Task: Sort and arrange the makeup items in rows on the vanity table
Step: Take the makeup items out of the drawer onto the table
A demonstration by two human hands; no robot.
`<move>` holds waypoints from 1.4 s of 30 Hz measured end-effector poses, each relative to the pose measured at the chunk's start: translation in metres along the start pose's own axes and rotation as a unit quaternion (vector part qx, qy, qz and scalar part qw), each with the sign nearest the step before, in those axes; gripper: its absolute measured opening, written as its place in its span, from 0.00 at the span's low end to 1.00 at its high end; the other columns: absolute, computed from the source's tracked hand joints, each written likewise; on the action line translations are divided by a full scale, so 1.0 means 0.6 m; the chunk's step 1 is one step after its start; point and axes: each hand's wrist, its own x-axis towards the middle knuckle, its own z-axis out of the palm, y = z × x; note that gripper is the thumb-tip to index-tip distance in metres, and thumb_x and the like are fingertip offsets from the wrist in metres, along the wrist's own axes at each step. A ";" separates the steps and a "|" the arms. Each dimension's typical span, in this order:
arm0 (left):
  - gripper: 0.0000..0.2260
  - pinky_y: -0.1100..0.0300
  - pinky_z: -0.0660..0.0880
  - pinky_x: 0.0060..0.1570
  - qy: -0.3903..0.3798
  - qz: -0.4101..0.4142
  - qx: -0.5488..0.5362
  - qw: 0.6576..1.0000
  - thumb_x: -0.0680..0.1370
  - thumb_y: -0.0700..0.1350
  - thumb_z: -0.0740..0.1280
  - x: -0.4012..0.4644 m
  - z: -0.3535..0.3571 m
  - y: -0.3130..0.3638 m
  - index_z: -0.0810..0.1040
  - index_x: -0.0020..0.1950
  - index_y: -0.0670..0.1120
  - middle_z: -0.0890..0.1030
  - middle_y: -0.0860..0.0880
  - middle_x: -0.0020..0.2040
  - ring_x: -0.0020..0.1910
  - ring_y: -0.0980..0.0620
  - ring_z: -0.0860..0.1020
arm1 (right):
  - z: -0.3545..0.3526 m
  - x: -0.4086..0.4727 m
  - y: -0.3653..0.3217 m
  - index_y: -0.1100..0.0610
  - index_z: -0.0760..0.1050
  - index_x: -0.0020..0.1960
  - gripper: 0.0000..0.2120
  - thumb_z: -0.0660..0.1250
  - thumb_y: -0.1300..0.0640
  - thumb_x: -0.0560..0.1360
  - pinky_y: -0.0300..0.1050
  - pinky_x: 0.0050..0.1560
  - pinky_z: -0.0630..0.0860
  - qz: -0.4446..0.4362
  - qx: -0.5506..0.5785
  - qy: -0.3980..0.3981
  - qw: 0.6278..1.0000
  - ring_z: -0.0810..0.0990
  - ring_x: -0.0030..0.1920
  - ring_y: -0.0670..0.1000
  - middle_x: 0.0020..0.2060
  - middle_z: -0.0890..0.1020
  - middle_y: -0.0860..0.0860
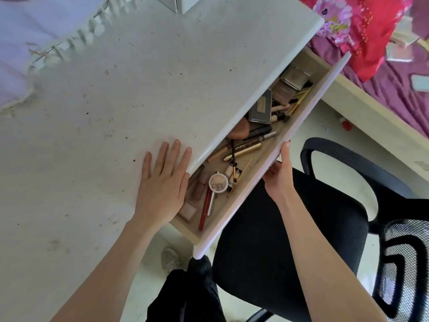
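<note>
A drawer (299, 126) stands pulled out from under the white vanity table (116, 101). Inside lie several makeup items: a round white compact (218, 182), a red pencil (204, 211), a gold tube (243, 152), a grey palette (261, 108), a mirrored compact (295, 77) and a brown sponge (239, 131). My left hand (162, 184) lies flat on the tabletop at its front edge, fingers straight. My right hand (279, 168) grips the drawer's front panel, thumb on top and fingers curled underneath.
A black mesh office chair (290, 228) stands right below the drawer. A bed with purple sheet and red pillow (376, 31) lies to the right. A lilac fringed cloth (34, 31) covers the table's far left corner. A white shoe (170, 261) rests on the floor.
</note>
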 end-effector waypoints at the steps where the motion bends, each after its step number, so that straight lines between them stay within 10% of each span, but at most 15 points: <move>1: 0.23 0.42 0.49 0.71 0.001 0.001 0.000 1.000 0.80 0.51 0.43 0.000 0.000 0.000 0.52 0.75 0.47 0.56 0.44 0.76 0.75 0.43 0.53 | -0.001 0.000 0.000 0.65 0.71 0.64 0.42 0.62 0.32 0.65 0.47 0.58 0.74 0.004 -0.004 0.004 1.000 0.75 0.47 0.53 0.47 0.73 0.57; 17: 0.23 0.43 0.47 0.71 0.009 0.004 0.002 1.000 0.79 0.52 0.40 0.001 0.004 -0.002 0.48 0.74 0.48 0.54 0.44 0.76 0.75 0.44 0.50 | -0.001 -0.027 0.002 0.54 0.75 0.58 0.19 0.63 0.42 0.75 0.46 0.54 0.77 0.017 0.014 0.014 1.000 0.79 0.55 0.52 0.54 0.80 0.54; 28: 0.24 0.41 0.49 0.70 0.001 -0.004 0.012 1.000 0.79 0.51 0.41 0.004 0.006 0.001 0.52 0.75 0.47 0.55 0.43 0.76 0.75 0.42 0.53 | 0.020 -0.035 0.004 0.59 0.72 0.54 0.08 0.63 0.61 0.76 0.55 0.56 0.77 -0.014 -0.232 0.100 0.967 0.78 0.55 0.60 0.55 0.77 0.62; 42: 0.24 0.41 0.50 0.71 -0.005 -0.005 0.016 1.000 0.79 0.51 0.42 0.003 0.002 0.000 0.52 0.75 0.47 0.55 0.44 0.76 0.75 0.42 0.53 | 0.002 -0.032 0.014 0.56 0.64 0.37 0.10 0.63 0.62 0.75 0.52 0.48 0.76 -0.049 -0.267 0.149 0.951 0.69 0.37 0.50 0.34 0.69 0.52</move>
